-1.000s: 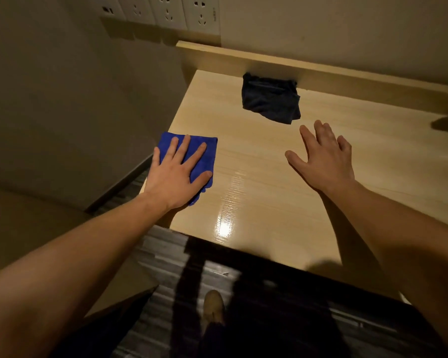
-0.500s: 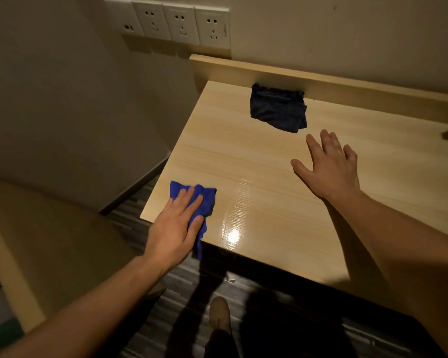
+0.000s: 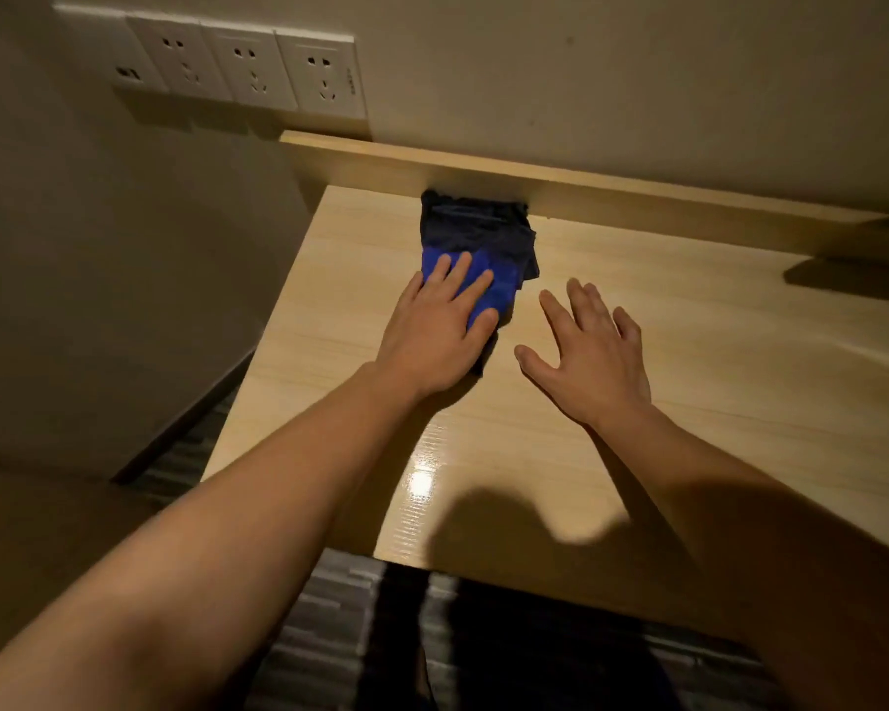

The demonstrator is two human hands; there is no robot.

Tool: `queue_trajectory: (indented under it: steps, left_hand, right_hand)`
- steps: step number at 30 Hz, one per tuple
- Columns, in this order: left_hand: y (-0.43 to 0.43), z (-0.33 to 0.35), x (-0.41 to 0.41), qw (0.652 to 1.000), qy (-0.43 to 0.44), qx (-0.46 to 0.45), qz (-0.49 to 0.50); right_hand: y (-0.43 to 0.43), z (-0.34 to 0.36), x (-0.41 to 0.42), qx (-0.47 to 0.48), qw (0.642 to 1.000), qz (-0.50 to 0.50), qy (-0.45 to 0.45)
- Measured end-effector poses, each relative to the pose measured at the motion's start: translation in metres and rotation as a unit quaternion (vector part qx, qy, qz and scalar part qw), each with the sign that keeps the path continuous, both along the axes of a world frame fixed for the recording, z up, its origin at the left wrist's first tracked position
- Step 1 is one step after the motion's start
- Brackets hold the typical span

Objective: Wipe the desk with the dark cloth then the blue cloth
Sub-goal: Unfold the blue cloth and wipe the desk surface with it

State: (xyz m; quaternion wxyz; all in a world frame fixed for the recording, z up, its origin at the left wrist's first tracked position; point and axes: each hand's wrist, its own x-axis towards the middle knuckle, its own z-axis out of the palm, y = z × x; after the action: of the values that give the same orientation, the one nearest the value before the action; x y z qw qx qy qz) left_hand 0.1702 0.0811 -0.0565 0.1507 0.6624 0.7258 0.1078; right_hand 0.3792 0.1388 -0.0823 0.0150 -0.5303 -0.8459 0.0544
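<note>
Left hand [image 3: 440, 328]: flat, fingers spread, pressing blue cloth [image 3: 488, 289] onto tabletop [image 3: 689, 361] for wiping.
Right hand [image 3: 588, 356]: open, empty, bracing.
Dark cloth [image 3: 476, 225]: parked at back edge, touching blue cloth.

A single head-worn wide-angle view looks forward and steeply down from above the near edge of the desk [image 3: 689, 382]; it faces the back wall [image 3: 612, 69] and its sockets [image 3: 257, 69], close enough that both forearms fill the foreground.

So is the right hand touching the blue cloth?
No, the right hand is spread on bare desk; only the left hand presses the blue cloth.
</note>
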Motion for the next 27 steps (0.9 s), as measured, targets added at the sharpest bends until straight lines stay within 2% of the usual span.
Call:
queue_trajectory:
  steps: [2,8,27]
  left_hand:
    - [0.012,-0.017,-0.007,0.997,0.048,-0.055,-0.013]
    - [0.006,-0.026,-0.003,0.994,0.098,-0.045,-0.018]
    - [-0.133,-0.024,0.022,0.994,0.093,-0.061,-0.01]
  right_hand:
    - [0.0,-0.002,-0.001,0.001,1.0,-0.001,0.002]
    - [0.001,-0.003,0.0,0.005,1.0,-0.001,0.001]
    - [-0.002,-0.001,0.0,0.001,1.0,0.008,-0.008]
